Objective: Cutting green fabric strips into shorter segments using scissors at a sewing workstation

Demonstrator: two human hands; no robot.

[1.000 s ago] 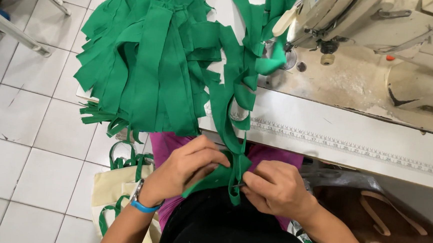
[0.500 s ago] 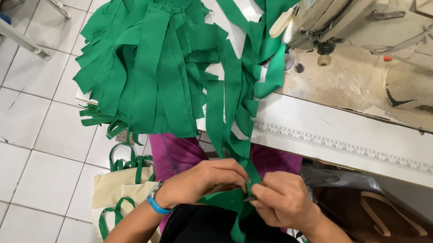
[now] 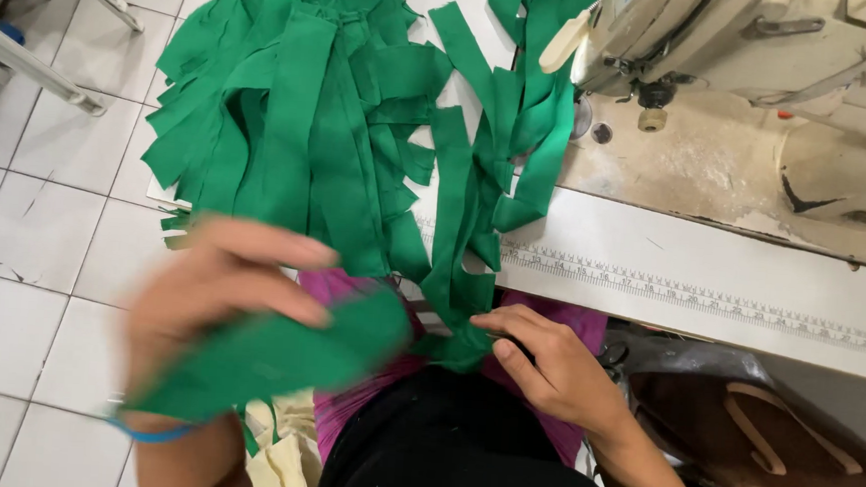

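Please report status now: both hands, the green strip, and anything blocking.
Left hand raised, blurred, gripping a green strip. Right hand pinching the hanging green strips at the table edge. Nothing blocking.

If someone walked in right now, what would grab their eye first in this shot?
Most likely the heap of green fabric strips spilling over the white table's left edge toward the tiled floor. Next, the blurred left hand lifting one green strip in the foreground, while the right hand pinches the hanging strip ends over the lap. The worn cream sewing machine sits at upper right.
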